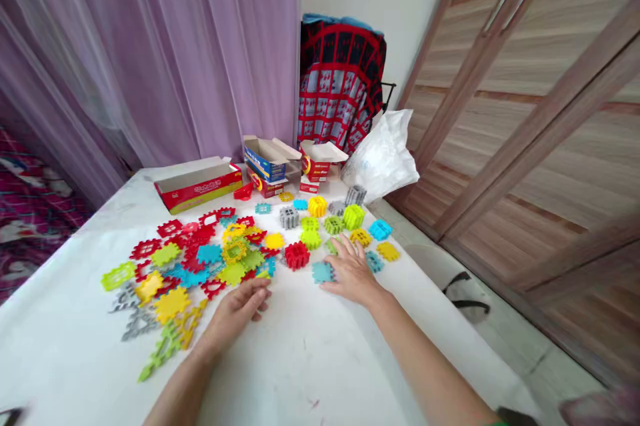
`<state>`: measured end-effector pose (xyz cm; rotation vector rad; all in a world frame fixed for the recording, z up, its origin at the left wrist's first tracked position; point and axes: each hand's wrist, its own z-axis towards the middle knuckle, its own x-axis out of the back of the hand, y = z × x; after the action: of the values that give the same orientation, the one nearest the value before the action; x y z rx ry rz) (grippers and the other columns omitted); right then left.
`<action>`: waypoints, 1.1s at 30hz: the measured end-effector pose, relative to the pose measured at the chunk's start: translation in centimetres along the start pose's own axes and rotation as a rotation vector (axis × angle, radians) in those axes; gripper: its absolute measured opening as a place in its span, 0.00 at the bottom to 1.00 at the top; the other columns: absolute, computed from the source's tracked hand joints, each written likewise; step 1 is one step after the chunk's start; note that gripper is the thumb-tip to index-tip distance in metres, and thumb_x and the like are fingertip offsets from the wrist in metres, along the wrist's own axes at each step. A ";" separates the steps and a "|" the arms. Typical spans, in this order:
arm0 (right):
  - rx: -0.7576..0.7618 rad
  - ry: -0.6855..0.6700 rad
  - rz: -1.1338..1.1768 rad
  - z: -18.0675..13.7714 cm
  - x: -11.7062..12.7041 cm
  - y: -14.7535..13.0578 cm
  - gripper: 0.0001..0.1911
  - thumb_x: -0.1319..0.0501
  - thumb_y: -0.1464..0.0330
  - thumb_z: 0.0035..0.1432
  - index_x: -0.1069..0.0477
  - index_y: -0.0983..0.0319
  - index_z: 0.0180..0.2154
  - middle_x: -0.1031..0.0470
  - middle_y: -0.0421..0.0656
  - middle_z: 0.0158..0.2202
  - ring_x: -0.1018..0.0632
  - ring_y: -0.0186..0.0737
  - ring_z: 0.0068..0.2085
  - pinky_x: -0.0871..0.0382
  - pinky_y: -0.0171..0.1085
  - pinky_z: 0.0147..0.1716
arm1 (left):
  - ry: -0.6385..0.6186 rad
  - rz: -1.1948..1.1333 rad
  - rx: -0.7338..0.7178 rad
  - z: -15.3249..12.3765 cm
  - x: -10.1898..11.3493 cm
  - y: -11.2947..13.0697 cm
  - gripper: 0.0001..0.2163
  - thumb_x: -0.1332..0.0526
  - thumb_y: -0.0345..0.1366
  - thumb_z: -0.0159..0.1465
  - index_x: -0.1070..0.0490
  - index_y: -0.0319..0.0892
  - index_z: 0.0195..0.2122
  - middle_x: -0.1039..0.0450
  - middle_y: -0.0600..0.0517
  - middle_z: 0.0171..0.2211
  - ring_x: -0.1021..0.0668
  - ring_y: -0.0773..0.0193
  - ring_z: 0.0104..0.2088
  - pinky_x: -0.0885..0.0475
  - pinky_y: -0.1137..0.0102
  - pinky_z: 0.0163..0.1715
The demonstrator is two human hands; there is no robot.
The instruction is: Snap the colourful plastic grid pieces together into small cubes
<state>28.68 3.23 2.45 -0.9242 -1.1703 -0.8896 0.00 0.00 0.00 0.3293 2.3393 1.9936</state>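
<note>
My left hand [239, 311] is closed at the right edge of a loose pile of toothed plastic building tiles. A thin yellow-green tile [263, 275], seen nearly edge-on, sits at its fingertips. My right hand [354, 273] is open, fingers spread low over the sorted tiles. Its fingertips reach a green tile [332, 246], partly hidden under them. A light blue tile [323, 272] lies beside its thumb. Around it stand a red stack [297, 255], a lime stack [353, 217], a grey stack [289, 217] and a yellow stack [317, 205].
The mixed pile holds yellow tiles [171, 305], red tiles [145, 249] and grey tiles [139, 324]. Behind are a long red box [200, 187], a blue box [265, 163], a red box [315, 169] and a white plastic bag [385, 159]. The table's right edge is near my right arm.
</note>
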 end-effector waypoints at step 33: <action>0.485 0.615 0.572 0.5 -3.0 -11.9 0.09 0.43 0.75 0.60 0.28 0.58 0.38 0.23 0.42 0.33 0.24 0.41 0.41 0.30 0.43 0.43 | 0.447 0.319 -0.246 -2.5 0.4 -1.4 0.21 0.48 0.52 0.64 0.29 0.43 0.24 0.33 0.56 0.15 0.29 0.69 0.17 0.36 0.75 0.19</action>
<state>17.04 -0.41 1.07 -0.4809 -0.4997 -0.3456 -1.04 -2.57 -0.94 0.2794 2.3474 2.7250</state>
